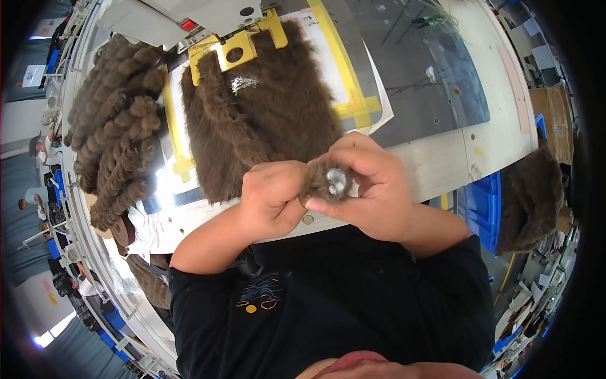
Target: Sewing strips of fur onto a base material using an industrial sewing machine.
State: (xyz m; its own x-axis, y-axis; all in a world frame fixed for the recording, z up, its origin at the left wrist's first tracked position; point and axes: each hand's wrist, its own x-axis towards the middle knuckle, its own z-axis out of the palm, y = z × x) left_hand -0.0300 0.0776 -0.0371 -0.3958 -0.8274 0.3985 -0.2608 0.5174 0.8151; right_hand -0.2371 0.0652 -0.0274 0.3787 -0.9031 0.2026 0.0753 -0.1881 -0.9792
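Observation:
Close to my chest, both hands hold a small rolled brown plush piece [320,183]. Something whitish shows in its end. My left hand [271,194] is a closed fist round its left side. The thumb and fingers of my right hand [375,183] pinch it from the right. Just beyond my hands lies a larger brown plush piece [293,95] with a folded strip down its left part and a small silvery patch near the top. Its far edge reaches under a yellow plate [235,54] at the sewing machine [170,19].
A heap of brown furry rolls [117,120] sits at the left of the white table [435,167]. A dark translucent sheet [435,76] covers the table's right part. Right of the table, more brown plush [530,199] rests by a blue crate [483,208]. Other people work far left.

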